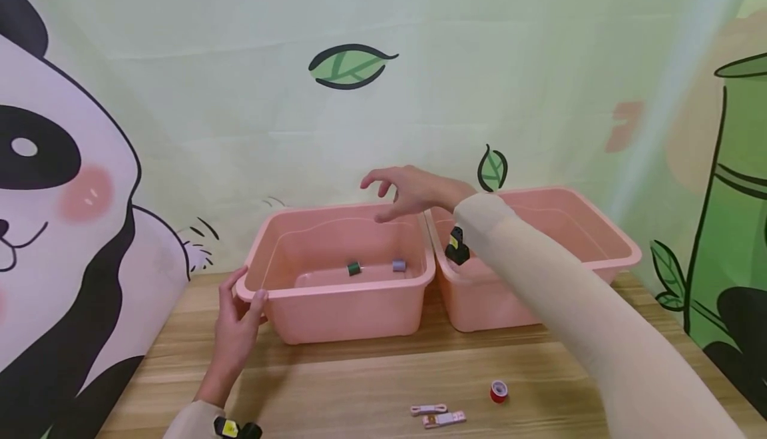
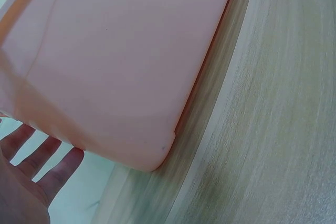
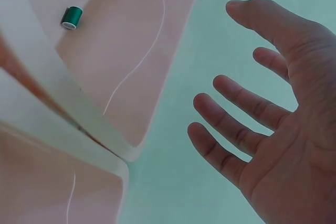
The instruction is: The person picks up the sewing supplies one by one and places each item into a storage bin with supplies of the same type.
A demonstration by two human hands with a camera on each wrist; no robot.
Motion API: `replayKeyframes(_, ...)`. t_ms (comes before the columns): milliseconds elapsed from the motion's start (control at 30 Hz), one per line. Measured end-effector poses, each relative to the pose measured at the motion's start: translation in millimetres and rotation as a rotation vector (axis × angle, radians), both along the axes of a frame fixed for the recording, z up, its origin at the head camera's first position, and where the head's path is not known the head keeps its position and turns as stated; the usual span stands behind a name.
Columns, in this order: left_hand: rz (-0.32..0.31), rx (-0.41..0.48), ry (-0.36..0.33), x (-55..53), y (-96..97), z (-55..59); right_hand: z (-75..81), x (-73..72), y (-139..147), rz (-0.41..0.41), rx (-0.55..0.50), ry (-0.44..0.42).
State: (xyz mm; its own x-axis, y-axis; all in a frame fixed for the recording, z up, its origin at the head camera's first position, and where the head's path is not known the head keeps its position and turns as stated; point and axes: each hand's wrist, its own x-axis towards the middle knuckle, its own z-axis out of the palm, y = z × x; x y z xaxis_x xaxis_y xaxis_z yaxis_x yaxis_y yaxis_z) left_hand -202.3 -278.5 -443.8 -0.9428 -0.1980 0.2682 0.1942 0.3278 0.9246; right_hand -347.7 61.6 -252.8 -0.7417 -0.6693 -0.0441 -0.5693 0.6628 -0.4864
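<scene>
My left hand (image 1: 235, 326) grips the near left corner of the left pink plastic tub (image 1: 353, 316), with the thumb at the rim and the fingers along the outer side. In the left wrist view, the fingers (image 2: 60, 174) touch the tub's wall (image 2: 115, 77). My right hand (image 1: 413, 190) is raised over the back right of the same tub, holding nothing, its fingers spread and slightly bent. Inside that tub lie a green thread spool (image 1: 354, 268) and a purple spool (image 1: 399, 266). The right wrist view shows the green spool (image 3: 72, 18) too.
A second pink tub (image 1: 491, 306) stands against the first on the right, partly behind my right forearm. On the wooden table (image 1: 335, 386) in front lie a red spool (image 1: 499, 392) and two small folded pale pink strips (image 1: 443, 419). A printed cloth (image 1: 240, 92) hangs behind.
</scene>
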Motion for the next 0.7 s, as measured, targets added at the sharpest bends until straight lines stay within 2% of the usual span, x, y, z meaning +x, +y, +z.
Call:
replayKeyframes(300,0.000,0.002,-0.003,-0.1,0.9,-0.4,3.1,5.9,18.8,0.034,-0.007,0.034)
replayKeyframes(700,0.003,0.015,-0.009,-1.2,-2.0,0.5,1.1,15.1,34.7,0.021,-0.021,0.052)
